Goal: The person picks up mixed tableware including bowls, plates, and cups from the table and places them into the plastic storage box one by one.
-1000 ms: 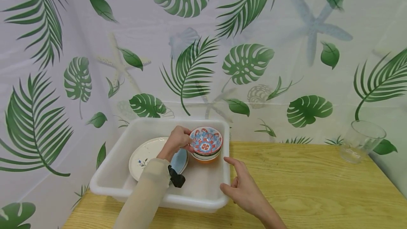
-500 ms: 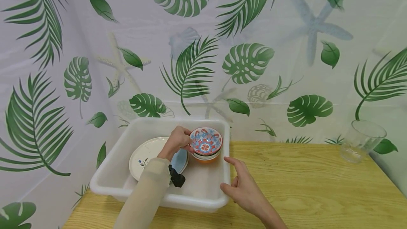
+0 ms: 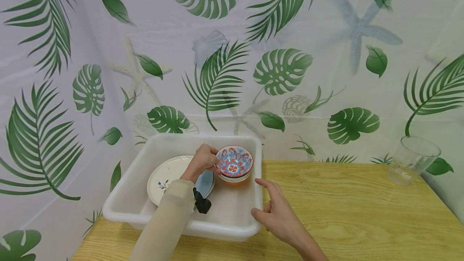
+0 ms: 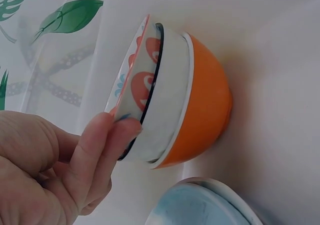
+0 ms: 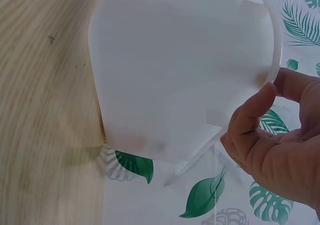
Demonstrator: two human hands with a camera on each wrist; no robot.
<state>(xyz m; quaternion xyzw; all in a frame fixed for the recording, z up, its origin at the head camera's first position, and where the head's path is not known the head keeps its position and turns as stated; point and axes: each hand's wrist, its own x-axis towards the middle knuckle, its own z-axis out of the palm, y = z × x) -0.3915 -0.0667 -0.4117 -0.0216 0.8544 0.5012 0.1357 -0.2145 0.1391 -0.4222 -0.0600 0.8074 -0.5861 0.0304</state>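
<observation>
At the left rim of a red-and-blue patterned bowl (image 3: 235, 161), my left hand (image 3: 204, 159) pinches its edge between the fingers. This bowl tops a stack. Below it in the left wrist view come a white bowl with a dark rim (image 4: 167, 87) and an orange bowl (image 4: 210, 102). The stack stands in the back right corner of a white plastic basin (image 3: 232, 228). My right hand (image 3: 277, 212) is at the basin's right rim, index finger and thumb stretched apart. In the right wrist view (image 5: 280, 130), its digits touch the rim, and the other fingers are bent.
Inside the basin, left of the bowls, lie a large cream plate with a flower print (image 3: 156, 182) and a blue dish (image 3: 206, 183), partly under my left arm. A clear glass (image 3: 411, 162) stands on the wooden table (image 3: 337, 208) at right. Leaf-patterned sheeting (image 3: 290, 31) hangs behind.
The patterned bowl has shifted and tilted very slightly on its stack. Both hands stay almost where they were.
</observation>
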